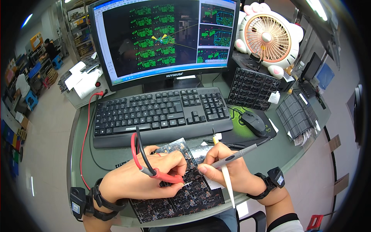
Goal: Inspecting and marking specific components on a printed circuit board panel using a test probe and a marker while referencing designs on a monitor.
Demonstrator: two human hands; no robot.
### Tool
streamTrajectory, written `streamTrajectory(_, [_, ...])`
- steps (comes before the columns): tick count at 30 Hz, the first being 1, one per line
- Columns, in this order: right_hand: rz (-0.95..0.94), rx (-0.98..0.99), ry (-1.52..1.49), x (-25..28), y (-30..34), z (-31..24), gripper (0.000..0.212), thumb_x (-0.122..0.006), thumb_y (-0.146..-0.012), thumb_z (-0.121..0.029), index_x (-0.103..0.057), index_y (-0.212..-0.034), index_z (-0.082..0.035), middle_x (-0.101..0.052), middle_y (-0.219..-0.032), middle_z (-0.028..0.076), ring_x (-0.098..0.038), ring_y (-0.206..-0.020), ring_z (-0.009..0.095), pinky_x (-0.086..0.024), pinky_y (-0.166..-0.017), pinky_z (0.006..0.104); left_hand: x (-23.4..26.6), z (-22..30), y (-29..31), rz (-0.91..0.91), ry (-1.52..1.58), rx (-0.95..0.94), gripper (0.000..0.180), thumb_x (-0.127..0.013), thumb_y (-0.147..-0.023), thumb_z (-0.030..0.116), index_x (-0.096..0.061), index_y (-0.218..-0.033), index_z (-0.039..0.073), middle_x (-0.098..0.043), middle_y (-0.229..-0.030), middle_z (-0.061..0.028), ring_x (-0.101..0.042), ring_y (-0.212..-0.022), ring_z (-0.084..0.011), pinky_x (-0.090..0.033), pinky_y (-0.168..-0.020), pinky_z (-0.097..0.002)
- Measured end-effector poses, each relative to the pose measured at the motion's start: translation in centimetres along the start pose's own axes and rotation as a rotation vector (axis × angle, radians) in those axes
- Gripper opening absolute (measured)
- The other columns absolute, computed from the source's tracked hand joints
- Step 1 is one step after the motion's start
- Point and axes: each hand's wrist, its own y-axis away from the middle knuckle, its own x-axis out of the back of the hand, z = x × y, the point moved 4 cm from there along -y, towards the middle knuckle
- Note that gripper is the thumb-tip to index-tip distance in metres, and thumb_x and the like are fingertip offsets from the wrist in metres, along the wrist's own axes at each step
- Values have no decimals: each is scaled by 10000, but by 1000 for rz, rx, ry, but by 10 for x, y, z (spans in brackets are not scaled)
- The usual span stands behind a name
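Item: black circuit-board panel [181, 195], one under our hands, lying flat at the near edge of the glass-topped desk [83, 127], in front of the keyboard [160, 114].

Left hand [143, 178]: fingers pinched around a red test probe [168, 177] with its red and black leads [138, 149] looping up; tip down on the panel.

Right hand [228, 168]: fingers closed on a grey probe [237, 154] and a white stick-like tool [227, 183], both held pen-fashion beside the left probe's tip.

Handling, as we judge it: the panel looks thin, stiff and light, with small parts on its face; best taken by the bare edges, never flexed.

Count: two probes in hand; one monitor [164, 36]; one keyboard; one mouse [253, 123] on a mat; one pink desk fan [269, 36]; two further stacks of dark panels, one propped [253, 89], one fanned out [299, 116]. How many boards each holds we cannot tell.
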Motion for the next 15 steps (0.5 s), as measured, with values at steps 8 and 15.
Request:
streamTrajectory(8, [10,-7,-16,-1,-1,0,240,-716,-859,-167,-524,-792,-39,-517,-704,31,-482,-579,104,-374,-496,274,0,-5,-1,-23,75,6,244,-728,-761,215,-520,-847,119,-521,-750,38,-531,-612,-140,-369,-960,-406])
streamTrajectory(15, [13,26,-2,-1,-1,-1,234,-711,-860,-150,-520,-784,-38,-513,-693,30,-473,-561,99,-363,-483,268,-1,-4,0,-15,65,14,241,-729,-760,210,-516,-838,128,-516,-722,46,-523,-605,-142,-371,-955,-404])
